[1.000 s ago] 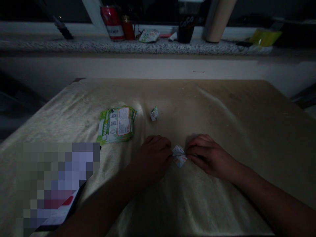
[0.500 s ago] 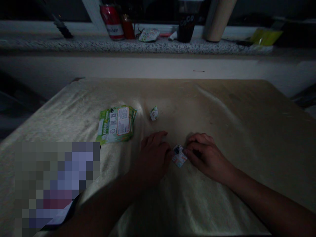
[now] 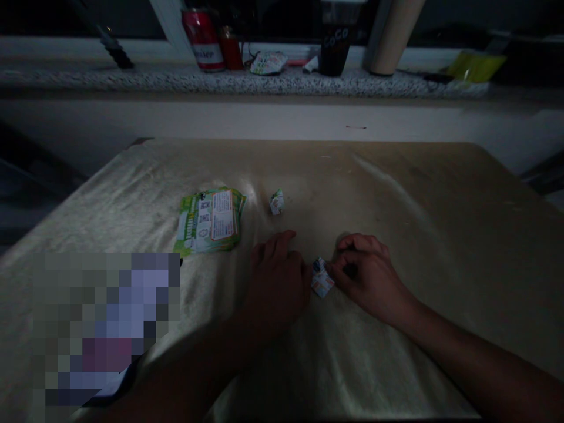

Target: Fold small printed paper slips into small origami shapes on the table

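Observation:
A small folded piece of printed paper [image 3: 323, 283], square in outline with a dark patch near its top corner, lies on the table between my hands. My left hand [image 3: 278, 279] presses at its left edge, thumb and forefinger drawn together there, while the other fingers rest bent on the cloth. At the paper's upper right edge, the thumb and forefinger of my right hand [image 3: 368, 267] pinch it, the remaining fingers curled. Farther back sits another small folded paper piece [image 3: 277, 201], standing up a little. The left fingertips at the paper are partly hidden.
A stack of green printed packets [image 3: 211, 220] lies to the left on the cloth-covered table [image 3: 440, 235]. Nearer me is a blurred-out device [image 3: 127, 329]. On the stone windowsill [image 3: 291, 85] stand a red can [image 3: 205, 41], a dark cup [image 3: 333, 50] and a tan cylinder [image 3: 392, 41].
Both hands stay at the paper with slight finger shifts. Less of the paper's left side shows beside my left hand. The whole view has slid slightly.

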`<action>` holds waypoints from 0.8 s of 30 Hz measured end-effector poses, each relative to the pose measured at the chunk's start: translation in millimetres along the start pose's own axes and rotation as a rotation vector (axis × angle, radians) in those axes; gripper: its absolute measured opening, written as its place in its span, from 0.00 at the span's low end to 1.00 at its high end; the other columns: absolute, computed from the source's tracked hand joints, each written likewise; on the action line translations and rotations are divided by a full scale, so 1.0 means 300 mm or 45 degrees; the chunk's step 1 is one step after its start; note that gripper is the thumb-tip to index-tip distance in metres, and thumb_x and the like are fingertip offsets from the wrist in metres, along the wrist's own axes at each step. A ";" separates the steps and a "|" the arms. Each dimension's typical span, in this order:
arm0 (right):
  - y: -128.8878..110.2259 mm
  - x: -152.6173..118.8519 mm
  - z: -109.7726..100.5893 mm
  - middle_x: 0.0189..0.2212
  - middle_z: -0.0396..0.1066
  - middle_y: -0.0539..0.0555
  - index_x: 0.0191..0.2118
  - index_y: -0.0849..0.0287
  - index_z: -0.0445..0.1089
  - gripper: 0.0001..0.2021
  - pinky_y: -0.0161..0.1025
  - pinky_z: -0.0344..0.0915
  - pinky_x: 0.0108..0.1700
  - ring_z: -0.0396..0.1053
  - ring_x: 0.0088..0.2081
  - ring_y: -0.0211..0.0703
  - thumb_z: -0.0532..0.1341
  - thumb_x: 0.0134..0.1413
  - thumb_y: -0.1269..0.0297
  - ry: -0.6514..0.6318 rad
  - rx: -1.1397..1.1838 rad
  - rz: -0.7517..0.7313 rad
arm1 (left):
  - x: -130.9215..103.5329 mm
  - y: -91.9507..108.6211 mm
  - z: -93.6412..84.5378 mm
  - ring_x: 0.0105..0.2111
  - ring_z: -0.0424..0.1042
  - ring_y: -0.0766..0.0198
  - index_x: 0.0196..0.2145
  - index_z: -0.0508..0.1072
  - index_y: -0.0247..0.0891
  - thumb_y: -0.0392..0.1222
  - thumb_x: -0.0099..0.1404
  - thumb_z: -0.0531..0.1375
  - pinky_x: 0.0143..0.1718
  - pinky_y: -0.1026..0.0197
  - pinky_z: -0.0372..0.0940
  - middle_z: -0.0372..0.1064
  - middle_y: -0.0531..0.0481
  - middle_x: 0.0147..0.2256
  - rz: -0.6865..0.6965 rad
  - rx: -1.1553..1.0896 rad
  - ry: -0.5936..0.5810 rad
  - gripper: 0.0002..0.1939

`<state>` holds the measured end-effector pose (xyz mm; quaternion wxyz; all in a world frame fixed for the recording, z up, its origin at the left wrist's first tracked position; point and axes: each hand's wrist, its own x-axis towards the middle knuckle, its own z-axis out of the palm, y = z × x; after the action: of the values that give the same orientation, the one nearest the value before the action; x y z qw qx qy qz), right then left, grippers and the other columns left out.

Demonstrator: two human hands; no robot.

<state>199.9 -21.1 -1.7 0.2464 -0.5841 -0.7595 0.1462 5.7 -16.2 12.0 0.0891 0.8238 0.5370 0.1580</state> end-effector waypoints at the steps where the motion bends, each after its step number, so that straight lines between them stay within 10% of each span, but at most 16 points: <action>1: 0.000 0.001 0.001 0.41 0.72 0.54 0.26 0.54 0.75 0.10 0.53 0.57 0.50 0.66 0.47 0.52 0.65 0.57 0.62 0.003 -0.001 0.004 | 0.001 0.001 -0.002 0.58 0.62 0.42 0.30 0.76 0.34 0.41 0.68 0.56 0.56 0.34 0.57 0.64 0.34 0.59 -0.010 -0.002 -0.017 0.12; 24: -0.003 0.010 0.002 0.40 0.73 0.55 0.24 0.54 0.76 0.09 0.54 0.56 0.48 0.67 0.45 0.53 0.66 0.55 0.63 0.022 -0.021 -0.001 | 0.007 -0.003 0.005 0.56 0.64 0.42 0.30 0.75 0.34 0.42 0.67 0.57 0.55 0.35 0.57 0.67 0.35 0.55 0.018 0.024 -0.001 0.12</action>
<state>198.3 -18.4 -1.2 0.2483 -0.5870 -0.7588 0.1345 6.3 -13.8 10.7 0.0804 0.8286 0.5325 0.1533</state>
